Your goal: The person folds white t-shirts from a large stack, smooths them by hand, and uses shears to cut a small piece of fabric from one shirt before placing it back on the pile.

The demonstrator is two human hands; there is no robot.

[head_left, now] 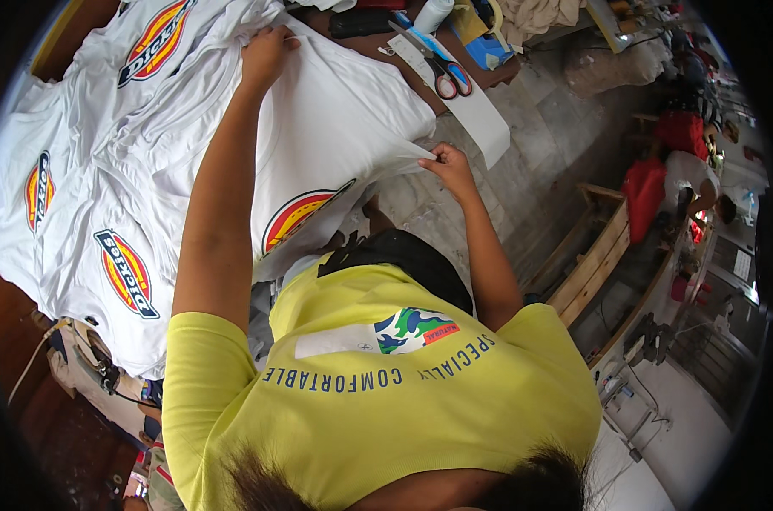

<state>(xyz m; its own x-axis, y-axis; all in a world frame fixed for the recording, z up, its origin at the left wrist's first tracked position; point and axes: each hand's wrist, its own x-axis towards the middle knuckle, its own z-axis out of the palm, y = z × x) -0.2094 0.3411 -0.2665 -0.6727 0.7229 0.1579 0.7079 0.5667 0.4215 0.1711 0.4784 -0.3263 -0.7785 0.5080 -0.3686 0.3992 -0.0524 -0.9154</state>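
Observation:
A white T-shirt (344,111) with a red, yellow and dark blue oval print (305,217) is spread over the pile in front of me. At the far side, my left hand (269,55) is closed on its cloth, fingers curled into the folds. My right hand (450,170) pinches the shirt's edge between thumb and fingers and draws it taut to the right. Part of the shirt hangs over the near table edge toward my lap. More white printed T-shirts (80,204) lie heaped and wrinkled on the left, partly under my left forearm.
Scissors (451,77) with dark and red handles rest on a white paper strip (471,115) beyond my right hand. A white spool (433,15) and a blue-yellow box (480,38) stand behind. A wooden bench (591,264) is at right; other people sit farther off.

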